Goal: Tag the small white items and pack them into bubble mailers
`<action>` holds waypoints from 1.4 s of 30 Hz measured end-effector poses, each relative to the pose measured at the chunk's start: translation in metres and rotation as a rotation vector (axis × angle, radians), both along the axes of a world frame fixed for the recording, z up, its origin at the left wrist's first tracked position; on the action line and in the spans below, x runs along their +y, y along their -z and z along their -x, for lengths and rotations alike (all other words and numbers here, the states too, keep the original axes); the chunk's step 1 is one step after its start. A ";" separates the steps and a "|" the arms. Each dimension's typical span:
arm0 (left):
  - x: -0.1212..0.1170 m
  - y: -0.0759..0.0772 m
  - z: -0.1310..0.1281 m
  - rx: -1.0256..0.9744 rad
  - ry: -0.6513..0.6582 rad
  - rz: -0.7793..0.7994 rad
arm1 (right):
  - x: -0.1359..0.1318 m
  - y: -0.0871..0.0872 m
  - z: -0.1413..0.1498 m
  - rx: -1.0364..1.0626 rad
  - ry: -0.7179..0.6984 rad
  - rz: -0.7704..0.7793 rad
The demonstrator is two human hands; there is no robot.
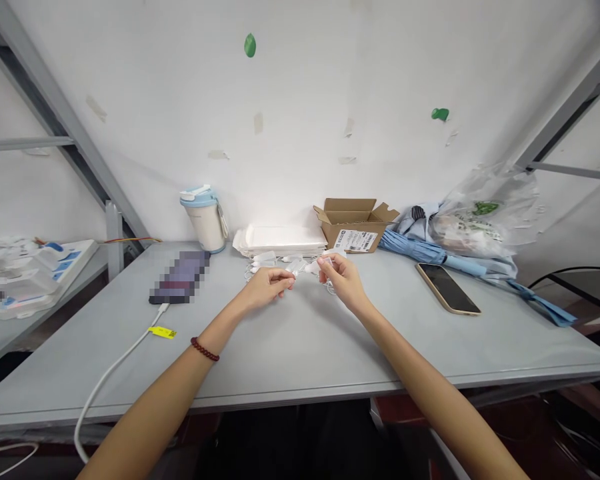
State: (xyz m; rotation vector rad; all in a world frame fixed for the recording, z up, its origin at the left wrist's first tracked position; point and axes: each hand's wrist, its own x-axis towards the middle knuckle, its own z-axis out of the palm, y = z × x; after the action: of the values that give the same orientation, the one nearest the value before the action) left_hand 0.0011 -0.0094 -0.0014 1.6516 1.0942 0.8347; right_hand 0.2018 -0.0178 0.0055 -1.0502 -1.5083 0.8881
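Note:
My left hand [268,288] is closed in a pinch at the tip of its fingers, beside a small clear-and-white plastic piece [296,266]; what exactly the fingertips grip is too small to make out. Opposite it, my right hand [346,281] pinches a small translucent white piece [329,263] between thumb and forefinger. Several similar white pieces [264,258] with thin white cords lie on the grey table [300,353] just behind the hands. Part of a cord loop [331,288] shows under my right hand.
Behind are a stack of flat white packets [285,239] and an open cardboard box [353,230]. A tumbler [205,220] and a blurred phone [180,279] with a white cable [115,367] are at left. At right are another phone [447,288], a blue umbrella [420,250] and a plastic bag [485,213].

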 end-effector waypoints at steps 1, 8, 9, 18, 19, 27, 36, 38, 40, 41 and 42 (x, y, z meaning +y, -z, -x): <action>0.000 0.000 0.000 0.002 0.007 0.007 | -0.001 -0.001 0.000 -0.001 0.000 0.003; -0.001 -0.004 -0.002 -0.051 -0.021 0.011 | -0.003 -0.003 0.001 0.007 -0.014 0.026; -0.002 -0.005 -0.003 -0.064 -0.035 0.011 | -0.003 -0.003 0.002 0.008 -0.022 0.030; -0.005 -0.010 -0.004 -0.093 -0.046 0.011 | -0.004 -0.004 0.003 0.005 -0.041 0.044; -0.005 -0.009 -0.004 -0.093 -0.043 0.009 | -0.004 -0.004 0.003 0.004 -0.042 0.043; -0.005 -0.009 -0.003 -0.084 -0.041 0.005 | -0.004 -0.003 0.003 -0.002 -0.043 0.044; -0.006 -0.008 -0.005 -0.093 -0.050 0.006 | -0.003 0.000 0.005 0.039 -0.080 0.041; -0.007 -0.008 -0.006 -0.091 -0.064 0.007 | -0.003 0.000 0.005 0.038 -0.084 0.039; -0.008 -0.009 -0.007 -0.089 -0.075 0.005 | -0.003 0.001 0.004 0.028 -0.089 0.042; -0.008 -0.009 -0.007 -0.088 -0.077 0.002 | -0.003 0.001 0.004 0.022 -0.090 0.044; -0.008 -0.008 -0.007 -0.088 -0.077 -0.002 | -0.003 0.001 0.004 0.013 -0.092 0.047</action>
State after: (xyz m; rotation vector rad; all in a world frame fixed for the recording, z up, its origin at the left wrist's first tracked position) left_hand 0.0081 -0.0179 0.0071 1.5677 1.1012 0.9493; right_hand 0.1978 -0.0206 0.0042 -1.0134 -1.5410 0.9973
